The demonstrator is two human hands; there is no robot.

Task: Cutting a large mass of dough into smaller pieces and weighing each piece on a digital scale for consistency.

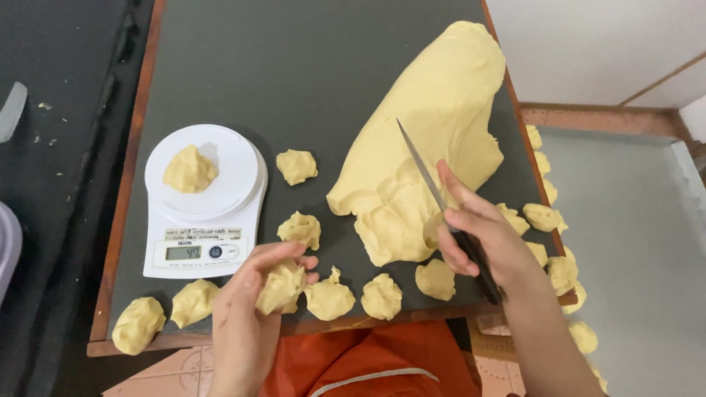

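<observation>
Our left hand (246,309) cups a dough lump (281,288) at the counter's (309,66) near edge; right hand (478,239) grip clamps the knife (423,167) against the dough mass (434,125). Several portions cut, most uncut.

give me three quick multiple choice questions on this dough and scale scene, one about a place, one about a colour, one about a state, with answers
1. Where does the dough lump being weighed sit?
A. on the white scale's round platform
B. on the grey tray at the right
C. in the left hand

2. What colour is the large dough mass?
A. dark brown
B. pale yellow
C. white

3. What is the right hand doing?
A. lying flat and empty on the board
B. pressing a button on the scale
C. gripping a knife whose blade lies against the large dough mass

Answers:
1. A, the lump rests on the scale platform.
2. B, it is pale yellow against the dark board.
3. C, fingers wrap the black handle of the knife; the left hand holds a dough piece.
</observation>
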